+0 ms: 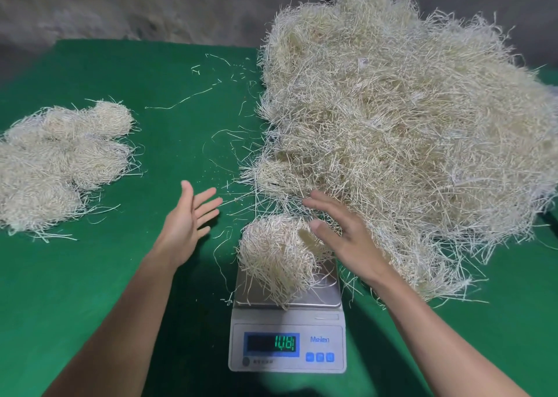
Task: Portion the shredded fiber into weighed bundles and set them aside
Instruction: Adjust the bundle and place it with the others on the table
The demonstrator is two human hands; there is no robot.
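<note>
Two hands work here, both with fingers straight and spread, gripping nothing. My left hand [184, 224] hovers over the green felt table cover [105, 291]. My right hand [347, 242] sits above the far edge of the small pale tuft of shredded fiber [271, 260]; I cannot tell whether they touch. The tuft rests on the steel pan of one white digital scale [287, 321]; its display is blurred.

Handling, as judged: very light, soft, springy, and strands snag and shed. Cup the tuft from both sides and underneath; do not pinch.

Count: one large loose heap of pale fiber [407, 140], at the scale's right. Well apart at left is one cluster of set-aside bundles [60, 167], with several merged lumps and no exact number readable.
</note>
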